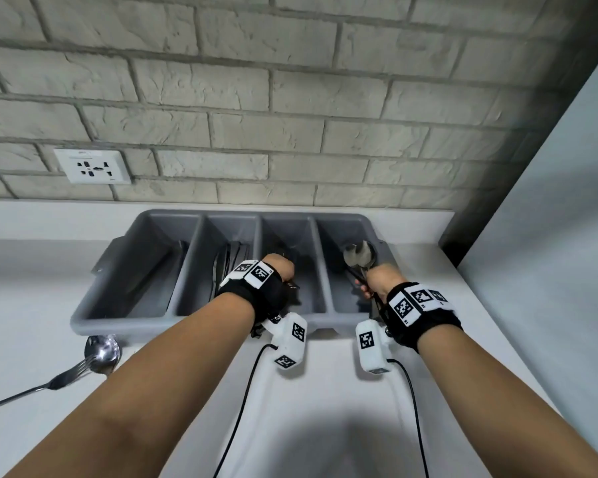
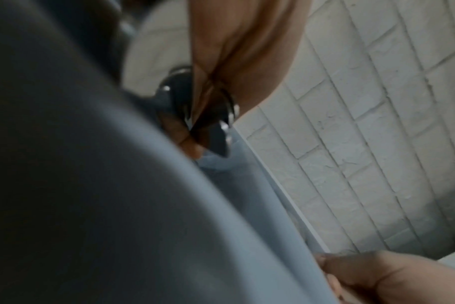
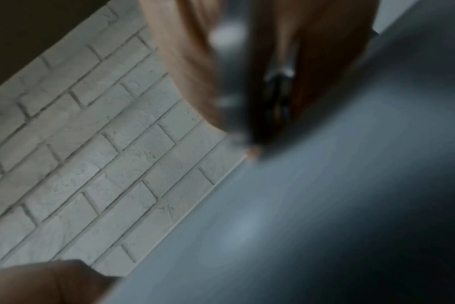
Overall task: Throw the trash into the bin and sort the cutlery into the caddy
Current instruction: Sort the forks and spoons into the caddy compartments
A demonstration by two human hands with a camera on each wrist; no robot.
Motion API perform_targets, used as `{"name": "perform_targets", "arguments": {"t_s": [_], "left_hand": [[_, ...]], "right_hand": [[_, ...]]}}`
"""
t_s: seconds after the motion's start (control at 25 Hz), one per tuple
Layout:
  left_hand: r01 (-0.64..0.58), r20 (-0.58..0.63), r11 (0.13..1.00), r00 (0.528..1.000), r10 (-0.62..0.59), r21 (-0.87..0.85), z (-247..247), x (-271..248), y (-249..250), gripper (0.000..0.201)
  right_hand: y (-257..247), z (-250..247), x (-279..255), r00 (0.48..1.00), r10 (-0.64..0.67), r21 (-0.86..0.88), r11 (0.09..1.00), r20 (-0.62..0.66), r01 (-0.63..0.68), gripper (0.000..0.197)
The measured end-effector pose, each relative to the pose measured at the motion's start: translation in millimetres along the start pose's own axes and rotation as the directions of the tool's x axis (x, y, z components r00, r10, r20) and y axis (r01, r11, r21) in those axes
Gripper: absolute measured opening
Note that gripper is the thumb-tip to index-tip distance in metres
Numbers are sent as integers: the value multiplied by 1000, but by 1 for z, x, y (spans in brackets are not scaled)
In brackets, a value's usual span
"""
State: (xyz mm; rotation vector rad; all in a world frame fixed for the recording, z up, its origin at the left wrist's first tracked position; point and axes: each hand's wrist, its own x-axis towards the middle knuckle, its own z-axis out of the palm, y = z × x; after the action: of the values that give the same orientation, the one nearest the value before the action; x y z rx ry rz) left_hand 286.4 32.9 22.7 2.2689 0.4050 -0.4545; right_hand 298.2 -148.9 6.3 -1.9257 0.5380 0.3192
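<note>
A grey four-compartment caddy (image 1: 125,319) stands on the white counter against the brick wall. My left hand (image 1: 283,270) is down in the third compartment and grips a dark, shiny piece of cutlery (image 2: 179,98); only a metal glint (image 1: 293,286) shows in the head view. My right hand (image 1: 378,279) is over the fourth compartment and holds spoons (image 1: 358,255) by their handles, bowls pointing toward the wall. In the blurred right wrist view, the fingers (image 3: 325,72) are curled round the metal handles (image 3: 279,82). A loose spoon (image 1: 101,351) and fork (image 1: 66,374) lie on the counter.
Dark cutlery (image 1: 228,262) lies in the second compartment. A wall socket (image 1: 92,166) sits on the brick wall at the left. A pale panel (image 1: 549,236) borders the counter on the right. No bin or trash is in view.
</note>
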Motion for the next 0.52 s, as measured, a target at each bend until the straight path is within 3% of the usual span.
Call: {"name": "perform_targets", "arguments": {"t_s": [0.16,0.28,0.36,0.44,0.52], "left_hand": [[45,-71,998,996,-48,-45,-3,-11,10,38],[-47,-70,999,997,45,-22,-9,-21,2,40],[-113,-68,974,992,101,-194,-16,-34,-9,35],[-71,12,885,996,86,-461,-32,-50,-21,29],[-143,-110,905,988,107,-402,-56,-74,-46,20]], "right_hand": [[1,6,1,1000,24,-84,996,12,-23,27],[2,6,-10,998,-56,-275,960,0,54,38],[1,8,-19,994,-111,-281,953,13,110,36],[0,9,-31,972,-227,-185,959,-56,214,35],[-4,17,-57,931,-355,-188,923,-85,335,32]]}}
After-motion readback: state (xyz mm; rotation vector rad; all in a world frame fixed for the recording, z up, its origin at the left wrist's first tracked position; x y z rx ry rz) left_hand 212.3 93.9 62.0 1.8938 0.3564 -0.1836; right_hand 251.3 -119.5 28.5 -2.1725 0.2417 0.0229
